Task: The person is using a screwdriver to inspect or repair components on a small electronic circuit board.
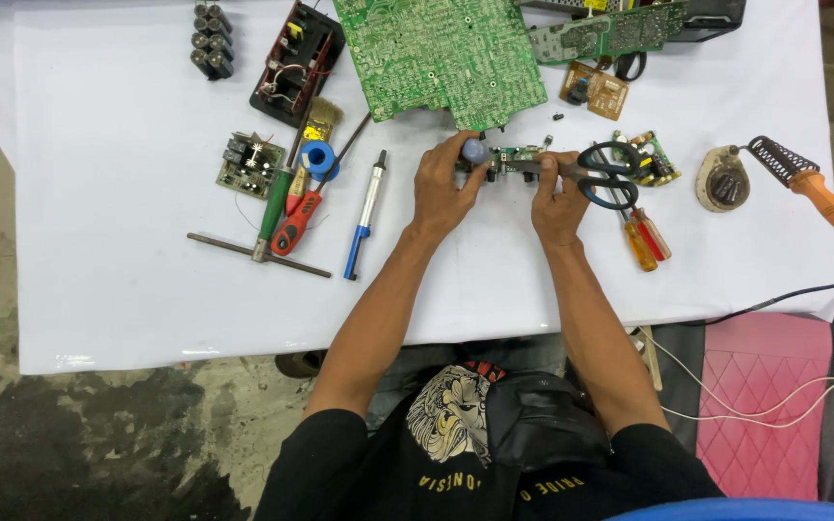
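The small circuit board [506,160] sits just above the white table [127,289], near its middle, held between both hands below the large green board [441,53]. The left hand [444,188] curls its fingers around the board's left end, thumb pressing by a blue capacitor [474,150]. The right hand [560,198] pinches the black-handled scissors [605,172], whose closed tip lies against the board's right part. By my judgement the work on this board is midway: parts are still mounted on it, and only 1 tiny dark piece [557,117] lies loose nearby.

Counting outward: 1 pair of scissors, 2 screwdrivers with orange and red handles [647,239] just right of the right hand, 1 soldering iron [822,203] on 1 round stand [723,180], 1 blue desoldering pump [365,217], 1 blue solder spool [319,159], and a cluster of tools [287,207] left of it. At least 6 other boards lie about, plus 1 pack of dark capacitors [211,39] at the top left.
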